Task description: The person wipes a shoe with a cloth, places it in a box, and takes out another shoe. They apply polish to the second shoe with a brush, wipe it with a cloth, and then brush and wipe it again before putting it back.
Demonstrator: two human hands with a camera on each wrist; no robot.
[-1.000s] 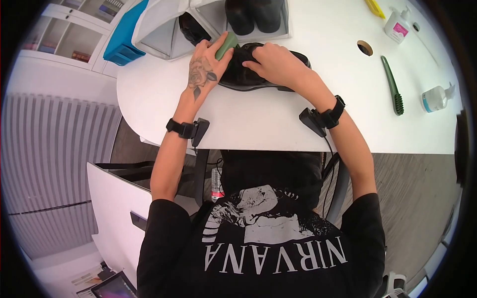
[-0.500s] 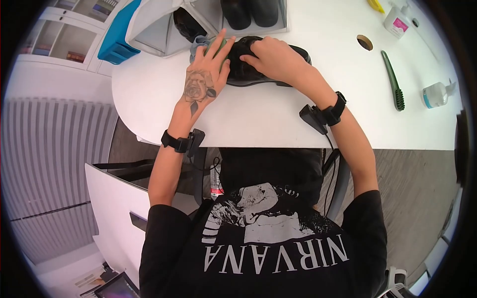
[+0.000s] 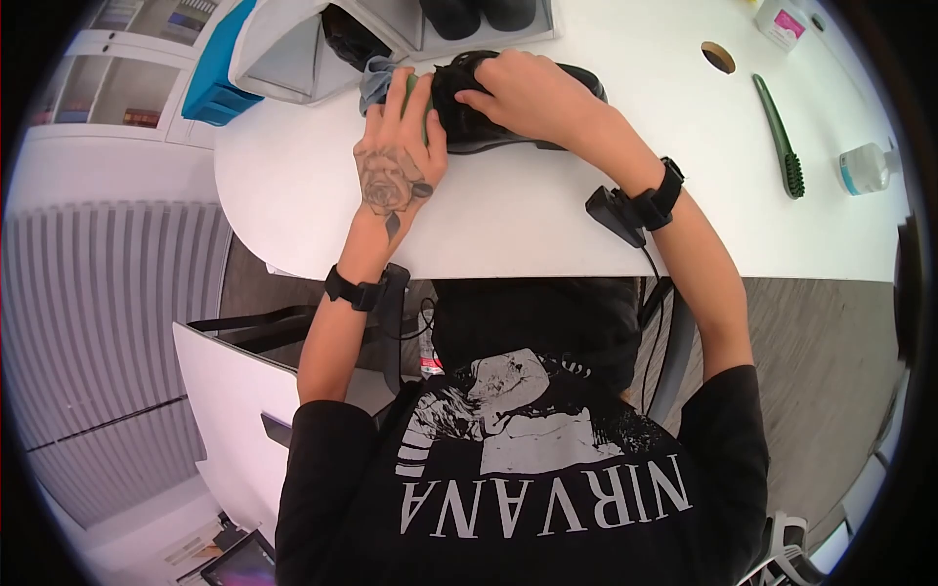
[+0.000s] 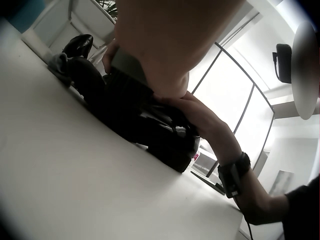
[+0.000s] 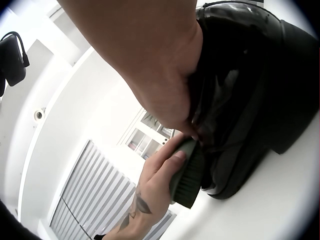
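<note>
A glossy black shoe (image 3: 469,115) lies on the white table, its sole down. The left hand (image 3: 399,146), tattooed with a rose, grips a green brush; in the right wrist view that brush (image 5: 187,177) has its dark bristles against the front part of the shoe (image 5: 235,105). The right hand (image 3: 537,96) holds the shoe at its upper, fingers partly hidden at the opening. A grey-blue cloth (image 3: 375,82) lies beside the left fingers.
Behind the shoe stands a white organizer (image 3: 293,59) with black footwear inside, a blue box (image 3: 223,78) beside it. To the right are a green long-handled brush (image 3: 779,137), a clear bottle (image 3: 865,169), a white bottle (image 3: 782,24) and a round table hole (image 3: 718,57).
The left hand with the green brush has moved from over the shoe's front to its left end, and the cloth has come into view. The right hand keeps its hold on the shoe.
</note>
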